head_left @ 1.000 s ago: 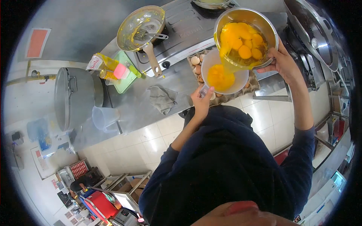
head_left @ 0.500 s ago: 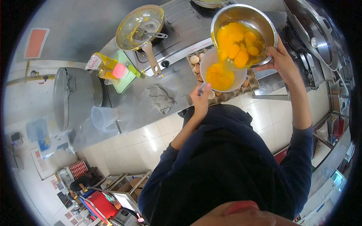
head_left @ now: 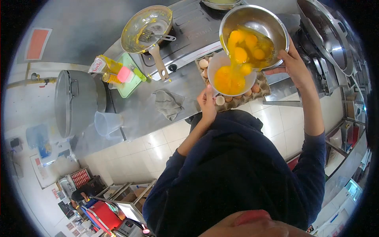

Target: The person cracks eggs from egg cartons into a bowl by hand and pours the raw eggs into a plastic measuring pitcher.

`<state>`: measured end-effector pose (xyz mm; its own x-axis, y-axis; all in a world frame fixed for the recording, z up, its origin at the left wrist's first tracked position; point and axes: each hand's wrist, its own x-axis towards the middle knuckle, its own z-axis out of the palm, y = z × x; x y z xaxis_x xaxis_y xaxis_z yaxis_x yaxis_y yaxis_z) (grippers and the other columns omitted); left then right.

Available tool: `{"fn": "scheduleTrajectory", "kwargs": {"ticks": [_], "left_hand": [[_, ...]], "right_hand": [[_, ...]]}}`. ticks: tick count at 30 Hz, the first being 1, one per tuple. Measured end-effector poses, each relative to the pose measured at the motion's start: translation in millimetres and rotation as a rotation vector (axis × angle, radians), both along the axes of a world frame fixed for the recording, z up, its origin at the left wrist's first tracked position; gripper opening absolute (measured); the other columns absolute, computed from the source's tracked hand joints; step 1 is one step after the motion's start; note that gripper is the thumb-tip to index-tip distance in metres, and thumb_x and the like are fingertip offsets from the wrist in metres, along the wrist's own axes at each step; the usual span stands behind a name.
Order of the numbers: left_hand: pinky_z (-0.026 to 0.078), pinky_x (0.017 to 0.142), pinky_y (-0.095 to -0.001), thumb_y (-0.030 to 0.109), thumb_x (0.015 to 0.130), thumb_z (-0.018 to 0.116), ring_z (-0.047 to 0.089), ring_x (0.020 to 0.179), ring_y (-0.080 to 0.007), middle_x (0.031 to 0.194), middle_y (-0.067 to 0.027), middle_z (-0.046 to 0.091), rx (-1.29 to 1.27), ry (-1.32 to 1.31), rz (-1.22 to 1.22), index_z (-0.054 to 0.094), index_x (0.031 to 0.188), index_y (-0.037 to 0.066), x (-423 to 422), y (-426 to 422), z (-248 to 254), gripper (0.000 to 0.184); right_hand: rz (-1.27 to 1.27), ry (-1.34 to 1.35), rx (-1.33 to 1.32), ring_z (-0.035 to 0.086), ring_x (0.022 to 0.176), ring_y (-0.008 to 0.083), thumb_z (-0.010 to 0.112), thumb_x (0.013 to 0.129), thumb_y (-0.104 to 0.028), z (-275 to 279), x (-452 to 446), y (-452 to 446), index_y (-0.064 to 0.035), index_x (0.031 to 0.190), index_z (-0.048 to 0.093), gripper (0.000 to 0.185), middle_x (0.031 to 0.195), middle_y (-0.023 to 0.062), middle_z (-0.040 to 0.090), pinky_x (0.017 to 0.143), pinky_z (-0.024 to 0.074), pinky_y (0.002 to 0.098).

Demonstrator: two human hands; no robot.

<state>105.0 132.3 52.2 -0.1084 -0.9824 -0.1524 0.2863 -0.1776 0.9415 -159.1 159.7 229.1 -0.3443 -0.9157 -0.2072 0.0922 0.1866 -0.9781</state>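
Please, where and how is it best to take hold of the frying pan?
I would grip the frying pan by its long handle, coming from the person's side with the left hand, once free. The handle sticks out over the stove's front edge. Avoid the utensil, which crosses the rim.

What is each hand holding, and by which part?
The right hand holds the metal bowl by its rim; the left hand, the white container by its handle.

glossy metal bowl (head_left: 278,29), cloudy plastic jug (head_left: 215,71), rough matt cardboard egg tray (head_left: 262,89), crumpled grey cloth (head_left: 167,103)
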Motion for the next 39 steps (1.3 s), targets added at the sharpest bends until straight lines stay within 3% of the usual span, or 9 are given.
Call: {"fn": "scheduleTrajectory", "kwargs": {"ticks": [11, 31, 39], "left_hand": [[0.022, 0.043, -0.0187, 0.036, 0.100, 0.056, 0.034, 0.049, -0.0001, 0.061, 0.0075, 0.049, -0.001, -0.021, -0.031, 0.065, 0.079, 0.006, 2.4, -3.5, -4.1, 0.037], [0.020, 0.045, -0.0191, 0.033, 0.100, 0.057, 0.031, 0.050, 0.0010, 0.061, 0.0093, 0.048, -0.021, 0.035, -0.028, 0.065, 0.077, 0.009, 3.4, -4.5, -6.4, 0.034], [0.022, 0.048, -0.0188, 0.031, 0.100, 0.057, 0.032, 0.054, 0.0013, 0.065, 0.0105, 0.049, -0.003, 0.046, -0.054, 0.065, 0.078, 0.009, 5.8, -2.9, -5.0, 0.032]], "right_hand": [[-0.045, 0.000, -0.013, 0.062, 0.111, 0.0308, 0.042, 0.097, -0.008, -10.3, 4.4, -1.2, -0.0188, 0.155, 0.013, 0.066, 0.144, 0.0175, 0.039, 0.072, 0.0642, 0.0421], [-0.061, 0.026, -0.037, 0.070, 0.093, 0.0312, 0.041, 0.095, -0.006, -12.3, 12.0, 0.6, -0.0163, 0.155, 0.012, 0.067, 0.137, 0.0203, 0.047, 0.073, 0.0639, 0.0392], [-0.089, 0.060, -0.055, 0.067, 0.102, 0.0314, 0.042, 0.098, -0.008, -23.9, 14.9, 1.0, -0.0161, 0.154, 0.015, 0.064, 0.137, 0.0190, 0.046, 0.074, 0.0636, 0.0381]]}}
